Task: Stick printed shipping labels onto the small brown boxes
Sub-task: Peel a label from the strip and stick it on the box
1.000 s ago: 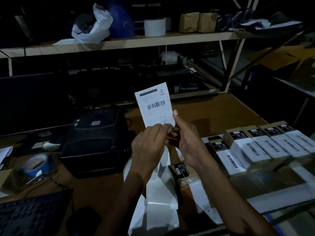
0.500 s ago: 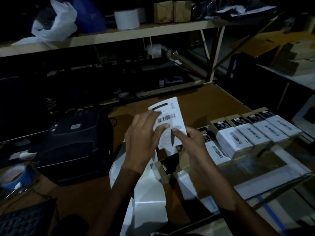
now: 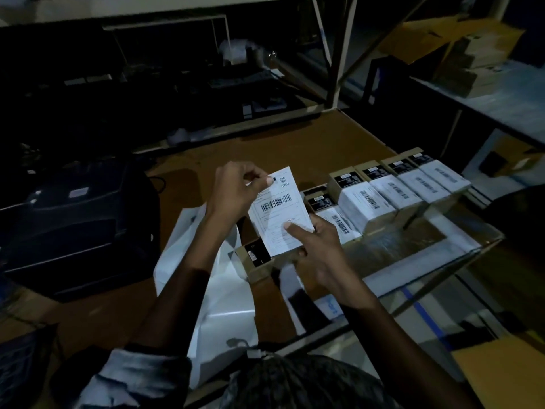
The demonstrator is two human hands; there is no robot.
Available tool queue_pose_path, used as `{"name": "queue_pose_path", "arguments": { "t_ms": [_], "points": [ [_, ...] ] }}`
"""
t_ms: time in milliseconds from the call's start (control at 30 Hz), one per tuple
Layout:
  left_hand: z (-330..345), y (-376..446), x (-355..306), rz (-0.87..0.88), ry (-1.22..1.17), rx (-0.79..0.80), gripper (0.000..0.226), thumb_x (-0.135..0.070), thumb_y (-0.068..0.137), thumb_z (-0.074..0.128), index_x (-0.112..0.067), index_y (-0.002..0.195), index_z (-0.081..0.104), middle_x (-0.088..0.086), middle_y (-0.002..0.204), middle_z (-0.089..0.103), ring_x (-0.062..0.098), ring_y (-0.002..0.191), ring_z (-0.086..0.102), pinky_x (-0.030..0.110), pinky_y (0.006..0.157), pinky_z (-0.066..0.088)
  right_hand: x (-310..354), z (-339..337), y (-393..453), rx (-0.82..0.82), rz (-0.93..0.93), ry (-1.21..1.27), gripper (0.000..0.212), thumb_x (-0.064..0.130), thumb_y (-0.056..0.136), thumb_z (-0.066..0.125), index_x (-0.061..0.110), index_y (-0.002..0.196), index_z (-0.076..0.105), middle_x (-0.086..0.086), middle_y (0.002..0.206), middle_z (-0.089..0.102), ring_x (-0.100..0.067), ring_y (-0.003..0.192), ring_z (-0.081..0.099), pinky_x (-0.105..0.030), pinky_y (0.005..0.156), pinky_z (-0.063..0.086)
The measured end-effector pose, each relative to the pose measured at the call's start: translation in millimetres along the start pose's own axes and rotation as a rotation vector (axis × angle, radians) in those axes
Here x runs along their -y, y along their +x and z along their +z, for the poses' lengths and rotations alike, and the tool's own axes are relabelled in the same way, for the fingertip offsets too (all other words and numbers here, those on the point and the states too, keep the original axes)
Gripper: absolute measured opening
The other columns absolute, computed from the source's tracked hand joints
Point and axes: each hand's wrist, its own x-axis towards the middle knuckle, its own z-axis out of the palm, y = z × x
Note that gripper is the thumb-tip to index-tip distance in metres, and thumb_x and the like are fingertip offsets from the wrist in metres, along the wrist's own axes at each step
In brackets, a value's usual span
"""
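Note:
A white shipping label (image 3: 278,212) with a barcode hangs tilted over a small brown box (image 3: 256,261) on the wooden table. My left hand (image 3: 236,190) pinches the label's top left corner. My right hand (image 3: 318,249) holds the box's right side, and its thumb presses the label's lower part down onto the box top. The box's dark sticker end shows at the label's lower left. To the right stands a row of several brown boxes (image 3: 392,190) that carry white labels.
A black label printer (image 3: 73,219) sits at the left. White backing-paper strips (image 3: 218,296) trail down the table under my arms. A glass-like panel edge (image 3: 413,255) runs along the right front. Shelving and cartons (image 3: 472,60) stand behind and to the right.
The label came down from chest height onto the box. My left hand shifted to its top corner, and my right thumb now presses its lower part. The view tilted down.

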Motion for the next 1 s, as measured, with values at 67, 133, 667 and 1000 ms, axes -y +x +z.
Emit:
{"name": "queue_pose_path", "arguments": {
  "t_ms": [67,133,667,1000],
  "points": [
    [7,0,-4,0.013,-0.018,0.021,0.010,-0.021,0.086,0.077,-0.022,0.078,0.072,-0.025,0.071,0.060,-0.017,0.066,0.056,0.000,0.056,0.034,-4,-4,-1,-0.020,0.019,0.019,0.028,0.008,0.089,0.073,0.014,0.115,0.069,-0.008,0.106,0.076,-0.018,0.085,0.075,-0.028,0.057,0.056],
    [14,0,-7,0.032,-0.016,0.039,0.008,-0.021,0.086,0.076,-0.017,0.080,0.074,-0.025,0.072,0.060,-0.015,0.067,0.058,-0.001,0.058,0.035,-7,-7,-2,-0.029,0.054,0.033,0.037,0.009,0.086,0.076,0.025,0.118,0.067,-0.003,0.107,0.077,-0.017,0.085,0.075,-0.032,0.062,0.058],
    [56,-10,41,-0.184,-0.167,0.068,0.010,-0.026,0.086,0.077,-0.016,0.082,0.078,-0.009,0.083,0.074,0.004,0.078,0.068,0.030,0.073,0.055,-50,-26,3,0.021,0.457,0.098,0.034,0.036,0.084,0.078,0.010,0.103,0.067,-0.004,0.087,0.070,-0.013,0.079,0.064,-0.024,0.065,0.057],
    [75,-18,74,-0.370,-0.196,0.147,0.013,-0.025,0.084,0.080,-0.012,0.083,0.079,-0.002,0.086,0.074,0.010,0.077,0.067,0.022,0.063,0.045,-78,-18,-4,-0.239,0.295,0.120,0.019,0.011,0.078,0.085,0.001,0.085,0.070,-0.007,0.085,0.078,-0.009,0.068,0.074,-0.023,0.061,0.060]
  ]
}}
